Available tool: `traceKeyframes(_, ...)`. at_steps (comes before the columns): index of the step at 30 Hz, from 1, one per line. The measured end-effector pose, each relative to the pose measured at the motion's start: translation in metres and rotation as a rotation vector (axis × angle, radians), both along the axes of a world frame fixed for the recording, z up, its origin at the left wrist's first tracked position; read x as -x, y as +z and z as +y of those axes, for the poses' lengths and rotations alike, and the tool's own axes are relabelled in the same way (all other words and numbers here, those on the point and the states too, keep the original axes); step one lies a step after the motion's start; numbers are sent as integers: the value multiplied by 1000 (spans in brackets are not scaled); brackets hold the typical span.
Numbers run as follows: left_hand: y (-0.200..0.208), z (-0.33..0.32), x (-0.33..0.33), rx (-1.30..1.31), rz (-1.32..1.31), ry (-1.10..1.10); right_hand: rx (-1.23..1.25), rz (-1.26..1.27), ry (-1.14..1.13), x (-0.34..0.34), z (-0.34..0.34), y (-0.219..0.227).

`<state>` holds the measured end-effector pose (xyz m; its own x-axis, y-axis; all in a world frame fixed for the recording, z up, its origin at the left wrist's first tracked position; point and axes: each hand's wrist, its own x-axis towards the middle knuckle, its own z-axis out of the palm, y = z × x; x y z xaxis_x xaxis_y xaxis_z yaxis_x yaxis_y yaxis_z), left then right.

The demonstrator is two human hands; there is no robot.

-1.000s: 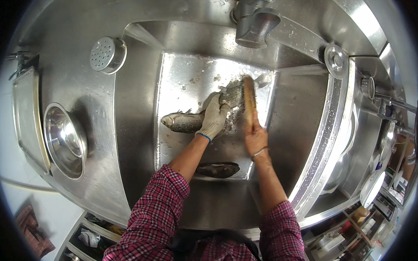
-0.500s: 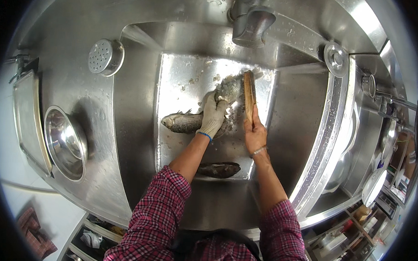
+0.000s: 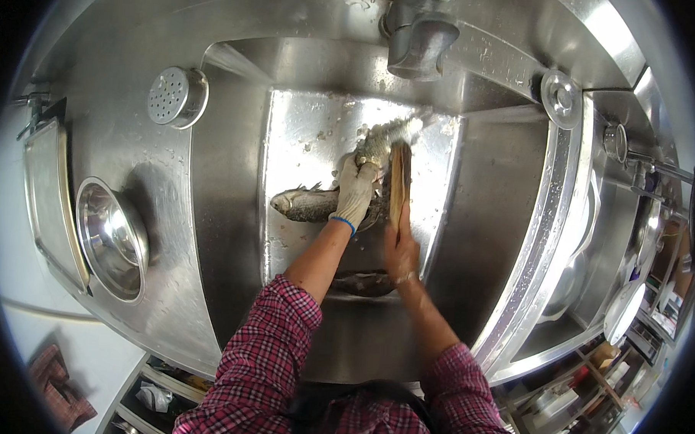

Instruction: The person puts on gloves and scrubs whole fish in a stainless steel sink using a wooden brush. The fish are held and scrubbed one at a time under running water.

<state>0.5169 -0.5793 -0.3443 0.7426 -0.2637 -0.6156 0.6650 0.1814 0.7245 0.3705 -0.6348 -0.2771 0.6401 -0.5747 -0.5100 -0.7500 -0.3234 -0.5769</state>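
Note:
In a white knit glove with a blue cuff, my left hand [image 3: 354, 190] grips a scaly fish [image 3: 374, 147] against the sink floor. The fish's tail points to the far right and looks blurred. My bare right hand [image 3: 401, 253] is closed around a long, flat wooden tool [image 3: 396, 180] with a dark edge, close to the right of the held fish. The tool's working face is hidden. To the left of the glove lies a second fish [image 3: 306, 205], partly covered by my hand, its head to the left. A third, darker fish [image 3: 364, 283] lies nearer me, partly behind my right wrist.
Loose scales are scattered over the steel sink's floor [image 3: 301, 120]. The faucet [image 3: 422, 47] overhangs the far wall. On the left counter stand a perforated metal strainer [image 3: 172, 96], a steel bowl [image 3: 109, 239] and a tray [image 3: 53, 199]. A round metal lid [image 3: 560, 98] lies at the far right.
My right hand and the wooden tool have moved toward me and slightly left. My left hand stays nearly in place on the fish, whose tail end now looks smeared.

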Motion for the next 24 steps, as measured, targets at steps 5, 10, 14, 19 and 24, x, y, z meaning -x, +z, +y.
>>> traceKeyframes(5,6,-1,4,-56,-19,-45,-18,-174,-80,-6,-33,-4)
traceKeyframes(10,13,-4,-1,-58,46,-1,-18,-176,18,5,-15,-3)
traceKeyframes(14,10,1,-1,-151,-5,-60,68,-294,67,14,-24,-7)
traceKeyframes(19,6,-5,-2,-82,38,73,-20,-75,77,-14,-15,-5)
traceKeyframes(24,6,-1,-3,-103,36,47,54,-245,134,45,-15,5)
